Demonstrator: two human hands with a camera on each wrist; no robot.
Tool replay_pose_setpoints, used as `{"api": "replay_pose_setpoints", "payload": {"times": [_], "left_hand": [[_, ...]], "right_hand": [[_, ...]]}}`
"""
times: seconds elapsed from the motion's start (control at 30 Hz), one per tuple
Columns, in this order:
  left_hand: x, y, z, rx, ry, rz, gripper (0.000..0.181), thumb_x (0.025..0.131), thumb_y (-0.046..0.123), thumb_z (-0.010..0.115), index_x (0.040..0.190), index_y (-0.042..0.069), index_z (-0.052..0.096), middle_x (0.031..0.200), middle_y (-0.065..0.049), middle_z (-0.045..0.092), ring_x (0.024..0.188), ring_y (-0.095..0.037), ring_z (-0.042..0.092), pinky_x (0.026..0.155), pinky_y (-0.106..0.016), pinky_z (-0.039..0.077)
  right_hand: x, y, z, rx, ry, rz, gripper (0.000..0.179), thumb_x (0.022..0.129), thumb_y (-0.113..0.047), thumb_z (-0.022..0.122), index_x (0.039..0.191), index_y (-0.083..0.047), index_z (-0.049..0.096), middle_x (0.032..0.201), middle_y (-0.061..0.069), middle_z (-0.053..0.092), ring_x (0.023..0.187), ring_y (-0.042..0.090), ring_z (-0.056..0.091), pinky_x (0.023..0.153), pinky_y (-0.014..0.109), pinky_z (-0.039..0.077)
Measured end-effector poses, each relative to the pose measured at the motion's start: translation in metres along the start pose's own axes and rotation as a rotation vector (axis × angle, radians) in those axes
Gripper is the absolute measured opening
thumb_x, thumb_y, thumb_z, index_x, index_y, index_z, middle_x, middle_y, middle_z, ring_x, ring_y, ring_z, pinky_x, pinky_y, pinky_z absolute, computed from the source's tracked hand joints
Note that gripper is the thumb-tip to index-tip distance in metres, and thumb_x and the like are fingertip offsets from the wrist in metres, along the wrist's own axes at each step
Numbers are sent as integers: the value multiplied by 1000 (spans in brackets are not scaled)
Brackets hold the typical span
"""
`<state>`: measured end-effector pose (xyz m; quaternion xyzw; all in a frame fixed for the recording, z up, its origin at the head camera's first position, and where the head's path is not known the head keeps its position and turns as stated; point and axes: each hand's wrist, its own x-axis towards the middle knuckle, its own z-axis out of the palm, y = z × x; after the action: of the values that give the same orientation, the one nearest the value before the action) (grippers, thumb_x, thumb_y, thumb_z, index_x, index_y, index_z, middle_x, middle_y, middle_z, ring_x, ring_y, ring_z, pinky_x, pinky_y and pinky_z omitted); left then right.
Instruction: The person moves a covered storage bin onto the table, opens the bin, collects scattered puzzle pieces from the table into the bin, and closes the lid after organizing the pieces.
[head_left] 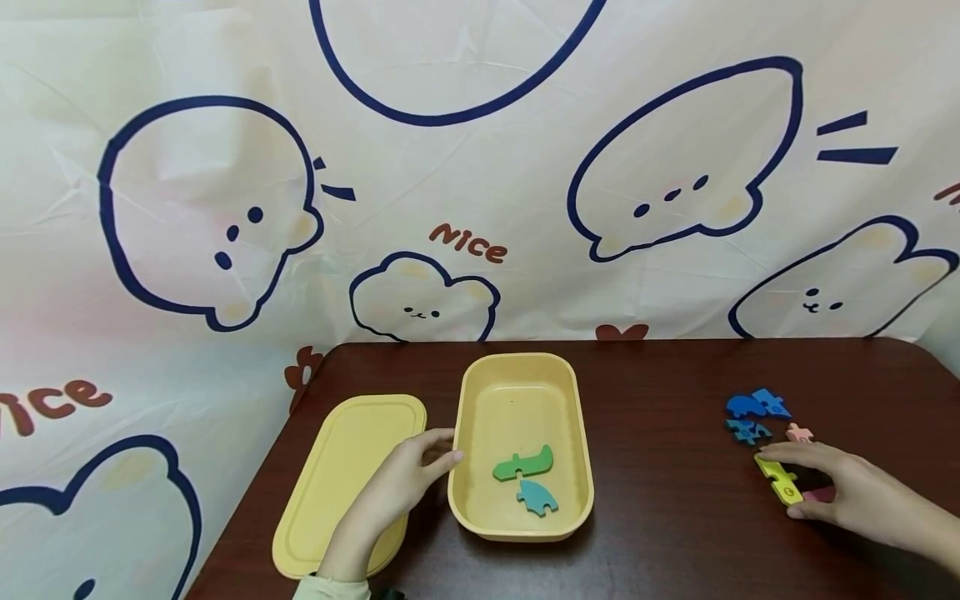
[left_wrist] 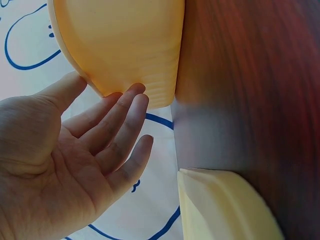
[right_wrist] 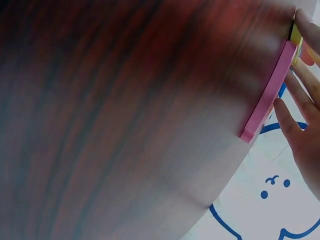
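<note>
My left hand [head_left: 408,471] rests against the left side of a yellow plastic box [head_left: 525,536]. Its fingers [left_wrist: 127,107] are loosely extended along the outer wall, and the thumb meets the rim. Inside the box lie a green puzzle piece [head_left: 523,464] and a teal puzzle piece [head_left: 537,497]. Over at the right, my right hand [head_left: 862,492] pinches a yellow puzzle piece [head_left: 780,480] at its two ends, thumb nearer me. A pink puzzle piece [right_wrist: 270,92] lies beside it, partly under the hand in the head view.
A yellow lid [head_left: 337,475] lies left of the box, partly behind my left forearm. Several blue puzzle pieces [head_left: 746,431] and a small light-pink piece [head_left: 799,432] sit beyond my right hand. The dark wooden table [head_left: 660,467] ends at a patterned cloth [head_left: 540,292].
</note>
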<state>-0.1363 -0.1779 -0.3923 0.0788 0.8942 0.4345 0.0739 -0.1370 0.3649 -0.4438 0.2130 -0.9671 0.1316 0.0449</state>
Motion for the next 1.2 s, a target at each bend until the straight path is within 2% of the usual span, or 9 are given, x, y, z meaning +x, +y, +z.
{"api": "replay_pose_setpoints", "payload": {"times": [0.17, 0.23, 0.3, 0.43, 0.77, 0.87, 0.97, 1.07, 1.2], "left_hand": [[0, 0, 0, 3, -1, -2, 39, 98, 21, 64, 131, 0, 61, 114, -8, 68, 107, -26, 64, 90, -45, 51], [0, -1, 0, 2, -1, -3, 39, 98, 21, 64, 131, 0, 61, 115, -8, 68, 107, -26, 64, 90, -45, 51], [0, -1, 0, 1, -1, -4, 39, 98, 21, 64, 131, 0, 61, 115, -8, 67, 108, -27, 64, 91, -45, 51], [0, -1, 0, -2, -4, -3, 40, 98, 21, 64, 131, 0, 60, 115, -9, 67, 108, -28, 64, 91, -46, 51], [-1, -1, 0, -4, -10, 3, 39, 99, 22, 63, 131, 0, 60, 115, -8, 68, 107, -26, 64, 91, -45, 51], [-1, -1, 0, 2, -10, 1, 39, 99, 22, 63, 131, 0, 60, 115, -8, 67, 108, -27, 64, 91, -46, 51], [0, -1, 0, 7, -11, -4, 39, 99, 23, 63, 131, 1, 60, 115, -8, 67, 108, -27, 64, 91, -46, 50], [0, -1, 0, 5, -7, -8, 39, 99, 23, 63, 131, 2, 61, 115, -7, 67, 108, -26, 63, 92, -46, 50], [0, 0, 0, 1, -5, -2, 38, 99, 22, 64, 131, 2, 61, 114, -7, 68, 108, -26, 64, 92, -46, 50]], "right_hand": [[1, -4, -2, 50, -62, 45, 61, 64, -33, 92, 118, -16, 71, 119, 3, 66, 108, 28, 60, 83, 48, 54], [2, -4, -2, 53, -64, 50, 60, 64, -35, 92, 117, -16, 71, 119, 4, 66, 109, 28, 60, 84, 45, 54], [1, -3, -1, 55, -30, 35, 60, 62, -37, 92, 116, -19, 72, 118, 1, 67, 112, 17, 58, 90, 25, 50], [0, -3, 1, 80, 50, -5, 59, 61, -38, 92, 115, -22, 72, 116, -1, 67, 113, -9, 47, 89, -2, 23], [0, -12, -1, 112, 134, -12, 56, 66, -40, 89, 115, -19, 71, 116, 4, 66, 124, -21, 25, 92, -5, 9], [0, -17, -3, 141, 97, 31, 54, 71, -40, 87, 117, -18, 70, 121, 8, 65, 138, -4, 24, 91, -4, 7], [2, -22, -8, 150, 53, 72, 55, 73, -43, 86, 118, -16, 70, 123, 11, 64, 139, 34, 38, 98, 10, 35], [6, -28, -12, 169, 26, 90, 56, 73, -43, 86, 118, -14, 70, 124, 14, 63, 124, 55, 45, 79, 34, 57], [8, -35, -13, 191, 60, 65, 55, 72, -40, 87, 117, -13, 70, 124, 14, 63, 121, 56, 46, 91, 11, 43]]}}
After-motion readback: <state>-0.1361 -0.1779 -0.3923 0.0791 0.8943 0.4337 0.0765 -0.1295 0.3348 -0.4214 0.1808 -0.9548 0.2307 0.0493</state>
